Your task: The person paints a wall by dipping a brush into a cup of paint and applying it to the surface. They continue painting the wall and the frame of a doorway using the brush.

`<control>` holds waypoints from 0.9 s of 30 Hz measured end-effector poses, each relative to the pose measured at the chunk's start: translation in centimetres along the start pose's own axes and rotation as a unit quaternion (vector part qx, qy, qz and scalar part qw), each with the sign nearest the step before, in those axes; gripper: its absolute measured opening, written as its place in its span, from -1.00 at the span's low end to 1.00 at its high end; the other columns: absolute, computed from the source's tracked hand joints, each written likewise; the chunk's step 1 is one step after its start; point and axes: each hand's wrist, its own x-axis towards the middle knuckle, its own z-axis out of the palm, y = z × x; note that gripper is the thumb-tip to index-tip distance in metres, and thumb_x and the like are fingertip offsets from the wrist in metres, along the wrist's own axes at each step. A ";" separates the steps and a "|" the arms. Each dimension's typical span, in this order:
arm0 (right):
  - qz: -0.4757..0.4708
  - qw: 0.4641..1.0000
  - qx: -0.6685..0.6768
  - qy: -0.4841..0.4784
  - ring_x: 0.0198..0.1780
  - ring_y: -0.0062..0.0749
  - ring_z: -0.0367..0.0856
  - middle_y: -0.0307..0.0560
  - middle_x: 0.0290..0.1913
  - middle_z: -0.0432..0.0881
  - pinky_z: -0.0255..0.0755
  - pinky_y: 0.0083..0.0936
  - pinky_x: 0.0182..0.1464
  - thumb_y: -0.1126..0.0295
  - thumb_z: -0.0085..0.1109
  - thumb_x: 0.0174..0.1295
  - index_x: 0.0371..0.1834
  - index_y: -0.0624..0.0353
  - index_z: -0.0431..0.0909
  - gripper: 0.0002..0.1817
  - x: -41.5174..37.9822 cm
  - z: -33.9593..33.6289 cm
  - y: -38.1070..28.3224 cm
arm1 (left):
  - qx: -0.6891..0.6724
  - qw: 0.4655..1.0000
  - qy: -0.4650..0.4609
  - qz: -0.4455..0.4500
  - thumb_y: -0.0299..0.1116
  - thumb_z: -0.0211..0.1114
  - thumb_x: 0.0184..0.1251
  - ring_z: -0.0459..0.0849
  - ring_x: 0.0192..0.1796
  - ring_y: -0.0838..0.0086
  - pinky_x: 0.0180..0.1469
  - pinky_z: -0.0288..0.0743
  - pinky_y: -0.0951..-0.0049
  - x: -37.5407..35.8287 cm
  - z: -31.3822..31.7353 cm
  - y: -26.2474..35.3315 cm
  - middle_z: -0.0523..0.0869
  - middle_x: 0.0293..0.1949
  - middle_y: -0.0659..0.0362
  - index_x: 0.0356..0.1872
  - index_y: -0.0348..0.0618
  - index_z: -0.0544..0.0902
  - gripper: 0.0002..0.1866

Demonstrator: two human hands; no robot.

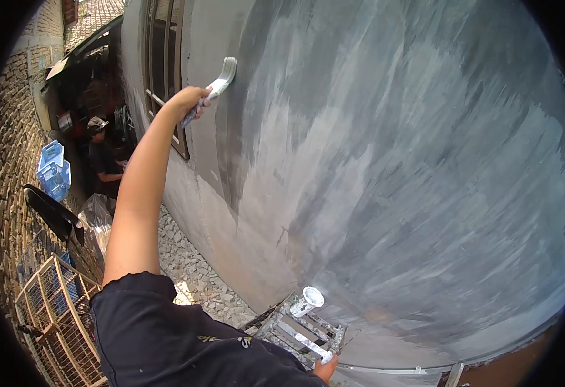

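Observation:
My left hand (193,104) is stretched up to the upper left, its fingers wrapped round the handle of a paint brush (220,84). The white-coated bristles touch the grey wall (334,148) to the right of the window. Low in the view, my right hand (325,369) is closed on a white-smeared bar at the paint-spattered ladder top (302,338). A white paint pot (309,300) stands on the ladder's upper end, beyond that hand. Streaks of lighter and darker grey cover the wall.
A barred window (164,58) is at the upper left. Another person (103,158) in a cap stands in the shaded passage. Blue crates (54,169) hang by the brick wall (5,155). A wooden cage (60,322) is at the lower left, with rubble (195,271) on the ground.

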 end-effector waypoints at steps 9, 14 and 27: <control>-0.042 0.990 0.128 -0.046 -0.01 -0.01 0.47 0.13 -0.04 0.50 0.37 -0.19 0.04 0.37 0.19 0.24 0.17 0.26 0.37 -0.55 2.7 2.2 2.0 | 0.166 0.957 0.001 -0.239 -0.21 0.15 0.56 0.31 -0.70 0.66 -0.68 0.20 0.57 1.2 -1.6 -12.1 0.47 -0.64 0.31 -0.29 -0.24 0.59 -0.70; -0.057 0.976 0.197 -0.077 -0.17 -0.19 0.49 -0.02 -0.18 0.53 0.40 -0.27 -0.14 0.30 0.10 0.38 0.09 0.19 0.43 -0.70 1.9 3.0 3.2 | 0.272 0.959 0.028 -0.071 -0.20 0.17 0.53 0.30 -0.71 0.68 -0.69 0.21 0.55 -0.8 -2.2 7.9 0.44 -0.68 0.37 -0.31 -0.25 0.63 -0.69; -0.074 0.959 0.247 -0.113 -0.28 -0.29 0.50 -0.10 -0.26 0.54 0.42 -0.32 -0.25 0.26 0.04 0.47 0.05 0.15 0.45 -0.76 0.3 5.6 3.4 | 0.078 0.994 0.060 0.038 -0.14 0.04 0.60 0.25 -0.67 0.76 -0.61 0.22 0.66 -3.7 1.3 12.7 0.40 -0.61 0.47 -0.29 -0.13 0.61 -0.67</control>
